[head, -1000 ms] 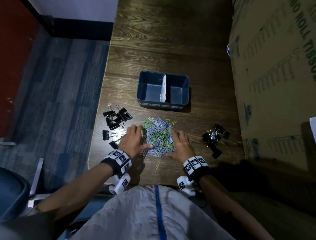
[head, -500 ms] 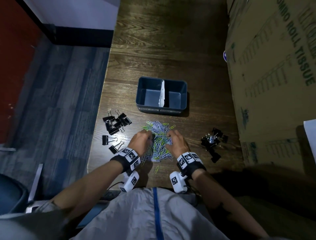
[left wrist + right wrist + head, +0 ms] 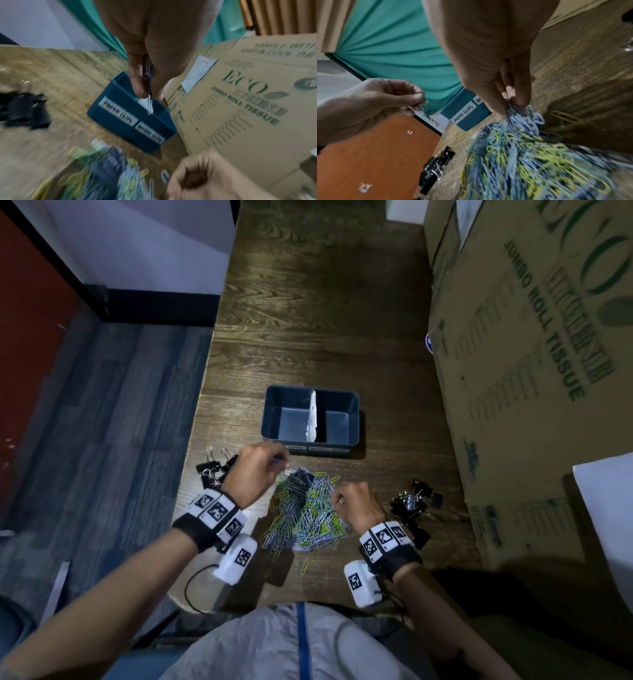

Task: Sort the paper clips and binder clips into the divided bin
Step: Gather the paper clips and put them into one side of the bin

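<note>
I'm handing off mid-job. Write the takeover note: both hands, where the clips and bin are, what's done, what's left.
Left hand: raised near the bin's front, pinching a few paper clips.
Right hand: fingers pinching clips at the top of the paper clip pile.
Divided bin: behind the pile, both compartments look empty; front labels read PAPER CLIPS on the left, the other for binder clips.
Binder clips: one group left, one right of the pile.
Done: nothing binned yet.
Left: all paper clips, then both binder clip groups.

Dark wood-grain table (image 3: pixel 329 302): divided blue bin (image 3: pixel 274 419), central paper clip heap (image 3: pixel 305 515), binder clip clusters left (image 3: pixel 214 469) and right (image 3: pixel 416 501), cardboard boxes (image 3: pixel 534 392) along the right edge.
</note>
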`<action>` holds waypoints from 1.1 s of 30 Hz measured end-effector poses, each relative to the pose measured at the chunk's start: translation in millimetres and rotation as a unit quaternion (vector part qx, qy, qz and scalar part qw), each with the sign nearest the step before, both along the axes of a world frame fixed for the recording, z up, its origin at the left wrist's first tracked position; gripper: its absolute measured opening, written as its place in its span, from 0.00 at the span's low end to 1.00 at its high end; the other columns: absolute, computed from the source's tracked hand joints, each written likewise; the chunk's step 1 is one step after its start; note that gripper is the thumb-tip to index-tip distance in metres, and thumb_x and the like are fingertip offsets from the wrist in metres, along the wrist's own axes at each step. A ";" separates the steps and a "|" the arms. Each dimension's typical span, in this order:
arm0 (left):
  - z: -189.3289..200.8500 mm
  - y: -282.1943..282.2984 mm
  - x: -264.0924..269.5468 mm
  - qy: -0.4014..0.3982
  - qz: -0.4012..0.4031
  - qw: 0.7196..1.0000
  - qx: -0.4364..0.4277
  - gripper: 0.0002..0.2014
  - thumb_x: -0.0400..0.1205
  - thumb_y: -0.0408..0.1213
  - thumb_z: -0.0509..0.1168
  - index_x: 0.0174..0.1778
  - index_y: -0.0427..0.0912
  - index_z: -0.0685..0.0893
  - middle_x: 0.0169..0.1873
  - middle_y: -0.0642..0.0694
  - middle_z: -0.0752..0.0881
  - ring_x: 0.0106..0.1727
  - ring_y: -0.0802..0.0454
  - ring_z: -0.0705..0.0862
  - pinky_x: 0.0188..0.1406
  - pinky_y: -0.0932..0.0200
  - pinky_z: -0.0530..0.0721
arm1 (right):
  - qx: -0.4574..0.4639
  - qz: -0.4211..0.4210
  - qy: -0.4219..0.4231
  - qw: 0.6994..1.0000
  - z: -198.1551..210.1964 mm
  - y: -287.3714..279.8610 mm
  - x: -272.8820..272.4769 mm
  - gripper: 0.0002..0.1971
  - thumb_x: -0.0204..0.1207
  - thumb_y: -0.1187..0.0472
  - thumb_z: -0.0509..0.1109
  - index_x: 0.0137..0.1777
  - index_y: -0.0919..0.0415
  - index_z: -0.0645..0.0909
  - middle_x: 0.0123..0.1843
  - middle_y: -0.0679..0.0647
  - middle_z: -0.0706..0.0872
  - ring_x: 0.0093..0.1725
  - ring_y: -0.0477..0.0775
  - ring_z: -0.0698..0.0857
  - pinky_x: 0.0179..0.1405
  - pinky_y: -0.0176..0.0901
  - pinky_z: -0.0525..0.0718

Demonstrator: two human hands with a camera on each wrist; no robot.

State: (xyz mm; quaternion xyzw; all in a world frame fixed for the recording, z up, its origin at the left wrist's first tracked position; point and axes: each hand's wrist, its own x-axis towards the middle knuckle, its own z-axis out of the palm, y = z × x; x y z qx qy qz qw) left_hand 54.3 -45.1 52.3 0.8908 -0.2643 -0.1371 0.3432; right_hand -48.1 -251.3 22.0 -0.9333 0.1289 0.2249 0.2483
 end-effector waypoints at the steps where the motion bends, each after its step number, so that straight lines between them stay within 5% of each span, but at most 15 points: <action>1: 9.3 -4.7 11.6 -0.016 0.009 1.000 -0.004 0.04 0.79 0.29 0.70 0.44 0.42 0.87 0.41 0.54 0.86 0.41 0.66 0.83 0.40 0.76 0.81 | 0.011 0.008 -0.006 1.000 3.5 -1.1 1.1 0.09 0.79 0.69 0.73 0.41 0.57 0.89 0.44 0.51 0.91 0.42 0.50 0.88 0.47 0.48 0.90; 8: 16.3 -44.3 82.5 -0.049 0.063 0.997 0.003 0.05 0.77 0.32 0.73 0.47 0.41 0.88 0.42 0.44 0.89 0.42 0.52 0.85 0.42 0.62 0.80 | 0.039 0.051 -0.109 0.992 53.8 0.4 28.1 0.10 0.75 0.73 0.73 0.36 0.60 0.90 0.37 0.52 0.90 0.39 0.48 0.88 0.45 0.44 0.89; 11: 0.7 -38.8 78.8 -0.046 0.039 0.997 0.053 0.13 0.74 0.31 0.75 0.55 0.38 0.86 0.45 0.40 0.87 0.45 0.43 0.86 0.44 0.55 0.82 | 0.049 0.076 -0.160 0.983 90.8 5.0 46.2 0.06 0.75 0.71 0.76 0.40 0.61 0.90 0.41 0.53 0.91 0.41 0.48 0.87 0.45 0.37 0.86; 14: -10.3 -20.9 54.0 -0.098 0.052 0.991 0.073 0.12 0.75 0.27 0.71 0.53 0.41 0.84 0.45 0.43 0.85 0.40 0.46 0.83 0.37 0.53 0.84 | 0.049 0.067 -0.209 0.974 109.7 9.3 75.5 0.06 0.74 0.70 0.77 0.41 0.58 0.91 0.42 0.52 0.91 0.42 0.49 0.88 0.47 0.39 0.87; 17: -21.8 -4.4 21.5 -0.069 0.045 0.992 0.091 0.10 0.74 0.24 0.70 0.48 0.40 0.84 0.45 0.46 0.85 0.37 0.48 0.83 0.32 0.60 0.82 | 0.047 0.045 -0.241 0.968 105.7 18.5 111.6 0.08 0.72 0.71 0.76 0.38 0.58 0.90 0.38 0.52 0.91 0.40 0.51 0.88 0.44 0.43 0.88; 21: -48.4 14.0 -14.0 0.045 -0.028 0.988 0.144 0.10 0.75 0.24 0.68 0.45 0.43 0.85 0.45 0.45 0.88 0.45 0.48 0.87 0.42 0.62 0.84 | 0.055 0.012 -0.212 0.976 75.5 31.0 140.4 0.07 0.73 0.72 0.76 0.38 0.61 0.90 0.37 0.54 0.91 0.40 0.54 0.89 0.43 0.45 0.88; 25: -60.6 24.7 -39.0 0.076 -0.040 0.982 0.171 0.11 0.77 0.28 0.68 0.54 0.42 0.85 0.50 0.44 0.86 0.50 0.47 0.85 0.47 0.62 0.80 | 0.085 0.007 -0.179 0.980 52.6 28.9 135.9 0.07 0.72 0.67 0.80 0.50 0.63 0.90 0.50 0.59 0.91 0.50 0.58 0.89 0.54 0.50 0.87; 29: -72.6 24.0 -50.5 0.073 -0.072 0.969 0.225 0.26 0.76 0.45 0.72 0.69 0.46 0.74 0.61 0.45 0.76 0.62 0.46 0.77 0.57 0.51 0.81 | 0.076 0.025 -0.213 0.974 33.5 25.8 100.9 0.05 0.75 0.66 0.77 0.49 0.60 0.89 0.50 0.55 0.90 0.46 0.54 0.88 0.50 0.46 0.87; 33: -83.6 10.0 -49.9 0.073 -0.092 0.951 0.284 0.53 0.66 0.62 0.76 0.81 0.49 0.53 0.80 0.42 0.59 0.78 0.41 0.62 0.74 0.38 0.70 | 0.047 0.052 -0.124 0.990 -6.4 17.5 44.1 0.06 0.78 0.66 0.73 0.52 0.59 0.89 0.49 0.56 0.90 0.47 0.56 0.90 0.47 0.46 0.90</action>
